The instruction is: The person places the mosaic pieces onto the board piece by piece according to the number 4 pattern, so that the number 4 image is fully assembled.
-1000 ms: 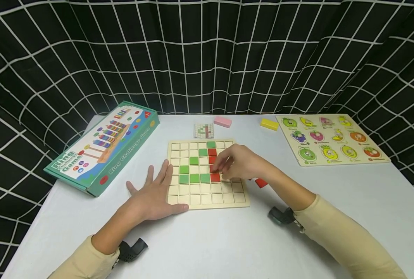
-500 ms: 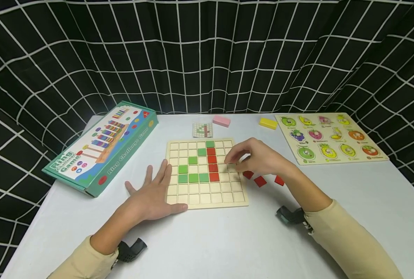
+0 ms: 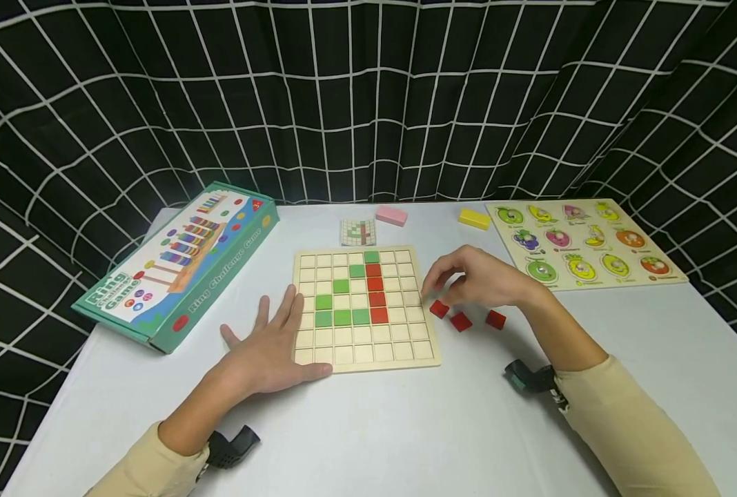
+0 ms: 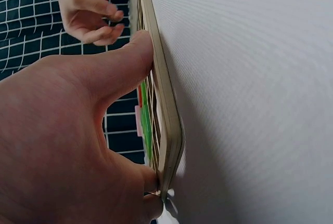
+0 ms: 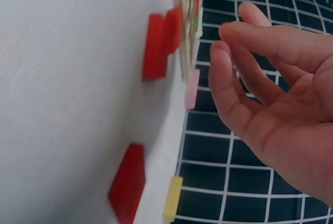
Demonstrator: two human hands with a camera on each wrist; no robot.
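Observation:
In the head view a square wooden grid board [image 3: 399, 352] lies in the middle of the table, with green tiles [image 3: 341, 317] stepping across its cells and a column of red tiles [image 3: 376, 299]. My left hand [image 3: 266, 355] spreads straight fingers along the board's left side, and its thumb touches the front edge. Past the right edge hovers my right hand [image 3: 483, 276], fingers loosely bent and nothing between them, as the right wrist view also shows. Just below it lie loose red tiles: one by the board [image 3: 439, 308], a second tile [image 3: 461, 322] and a third tile [image 3: 495, 319].
A printed pattern card [image 3: 358, 232] lies behind the board. Near the back edge are a pink block [image 3: 392, 215] and a yellow block [image 3: 474, 219]. A boxed ring game [image 3: 179, 262] occupies the left, and a fruit puzzle board [image 3: 582, 241] the right.
From over the red column, my right hand has moved right, off the board to above the loose tiles. The column's red tiles are now uncovered. My left hand stays at the board's corner.

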